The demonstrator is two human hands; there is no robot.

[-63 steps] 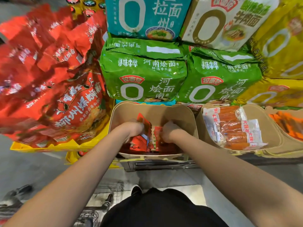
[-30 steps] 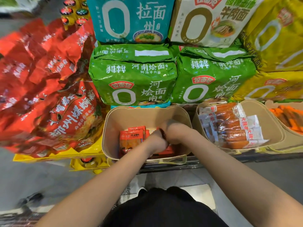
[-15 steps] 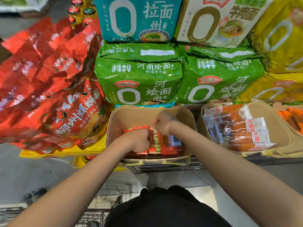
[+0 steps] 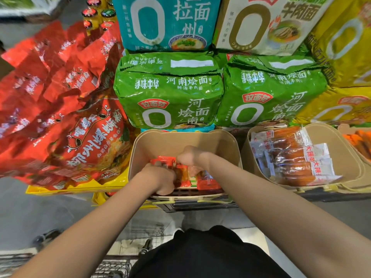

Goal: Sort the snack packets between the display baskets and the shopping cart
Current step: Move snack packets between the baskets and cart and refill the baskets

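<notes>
While both arms reach forward from the bottom of the frame, a person's two hands work inside a tan display basket (image 4: 140, 157) at the front of a store shelf. Left hand (image 4: 160, 180) sits low against the basket's near rim, fingers curled shut on red snack packets (image 4: 181, 175). Right hand (image 4: 191, 157) is just behind it, bent at the wrist and closed over the same standing row of packets. More red packets (image 4: 208, 184) fill the near right of the basket floor, while the far half of the basket stands bare, leaving room between the hands and the back wall.

Just beside it on the right, a second tan basket (image 4: 341, 157) holds clear-wrapped orange sausage packs (image 4: 291, 163) piled against its left side, its right part open. A third basket's edge (image 4: 353, 137) shows at the far right with orange packets inside.

Green noodle bags (image 4: 170, 91) are stacked directly behind the baskets, touching the back rims, with teal (image 4: 166, 23) and white noodle bags (image 4: 261, 25) above. Red noodle bags (image 4: 66, 117) lean in a yellow tray (image 4: 60, 190) at left, close against the first basket's left wall.

Wire mesh of a shopping cart (image 4: 112, 267) shows at the lower edge, left of the person's black clothing (image 4: 200, 255), over a grey floor (image 4: 40, 213).
</notes>
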